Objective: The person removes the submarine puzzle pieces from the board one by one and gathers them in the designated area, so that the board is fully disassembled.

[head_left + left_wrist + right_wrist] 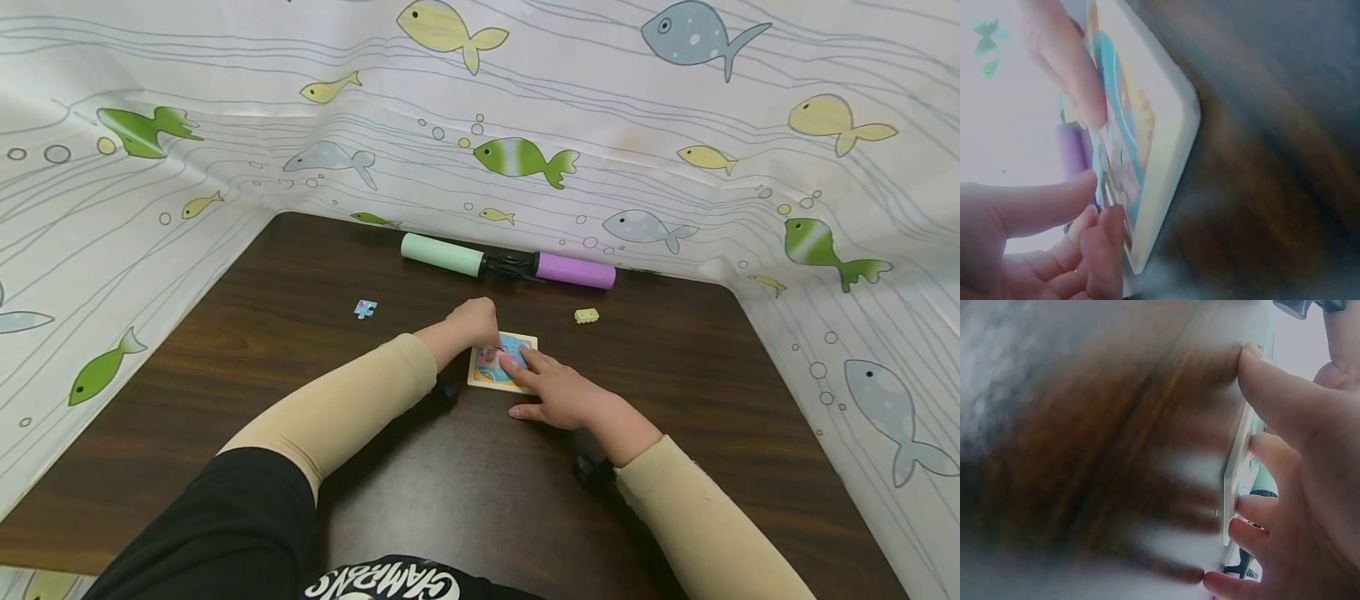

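A small square jigsaw puzzle [506, 384] in a pale wooden frame lies on the table, its picture pink, blue and yellow. My left hand [474, 322] is at its upper left part, thumb and curled fingers pinching a thin light-blue jigsaw piece [1099, 164] close over the board; the fingers hide most of this piece. With fingers spread, my right hand [561, 392] rests on the right side of the puzzle. Its fingertips [1249, 503] press on the picture, while the thumb touches the table near the frame's lower edge.
A loose blue jigsaw piece [365, 309] lies to the left on the dark wooden table [300, 275]. Further right is a yellow toy brick [587, 316]. At the back lie a mint green cylinder [442, 254] and a purple cylinder [576, 271], with black cord between them. Fish-print curtains surround the table.
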{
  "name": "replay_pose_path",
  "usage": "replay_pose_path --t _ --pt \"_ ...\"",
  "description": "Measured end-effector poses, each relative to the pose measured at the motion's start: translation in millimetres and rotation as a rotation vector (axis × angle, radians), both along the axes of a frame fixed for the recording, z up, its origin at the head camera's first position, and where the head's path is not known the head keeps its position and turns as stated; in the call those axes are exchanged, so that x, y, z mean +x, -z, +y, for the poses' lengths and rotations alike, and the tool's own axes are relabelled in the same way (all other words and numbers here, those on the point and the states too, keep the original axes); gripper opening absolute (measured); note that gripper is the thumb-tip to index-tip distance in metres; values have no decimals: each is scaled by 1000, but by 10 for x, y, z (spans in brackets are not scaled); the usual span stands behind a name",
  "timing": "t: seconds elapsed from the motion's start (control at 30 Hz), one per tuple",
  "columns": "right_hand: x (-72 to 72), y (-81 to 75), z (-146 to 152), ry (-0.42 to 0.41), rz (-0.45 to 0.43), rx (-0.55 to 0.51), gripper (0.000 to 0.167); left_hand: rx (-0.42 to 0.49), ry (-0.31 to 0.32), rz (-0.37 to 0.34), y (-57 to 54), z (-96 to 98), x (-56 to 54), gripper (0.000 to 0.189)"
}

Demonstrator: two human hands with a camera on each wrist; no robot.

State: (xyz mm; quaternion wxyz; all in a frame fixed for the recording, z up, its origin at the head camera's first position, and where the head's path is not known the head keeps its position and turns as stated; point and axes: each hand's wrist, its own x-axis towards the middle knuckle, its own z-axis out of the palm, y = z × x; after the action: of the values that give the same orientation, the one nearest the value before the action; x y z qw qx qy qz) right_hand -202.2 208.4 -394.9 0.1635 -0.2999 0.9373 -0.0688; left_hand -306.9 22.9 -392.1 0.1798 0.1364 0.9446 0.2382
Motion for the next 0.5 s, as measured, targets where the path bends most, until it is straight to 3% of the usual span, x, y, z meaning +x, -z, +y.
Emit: replay_pose_path --t 0.27,0.5 --pt "1 -11 -4 6 -2 5 80 224 -45 -85 82 -85 -109 7" --pt "5 -23 -18 29 -20 17 80 355 -118 -176 62 -183 -134 6"
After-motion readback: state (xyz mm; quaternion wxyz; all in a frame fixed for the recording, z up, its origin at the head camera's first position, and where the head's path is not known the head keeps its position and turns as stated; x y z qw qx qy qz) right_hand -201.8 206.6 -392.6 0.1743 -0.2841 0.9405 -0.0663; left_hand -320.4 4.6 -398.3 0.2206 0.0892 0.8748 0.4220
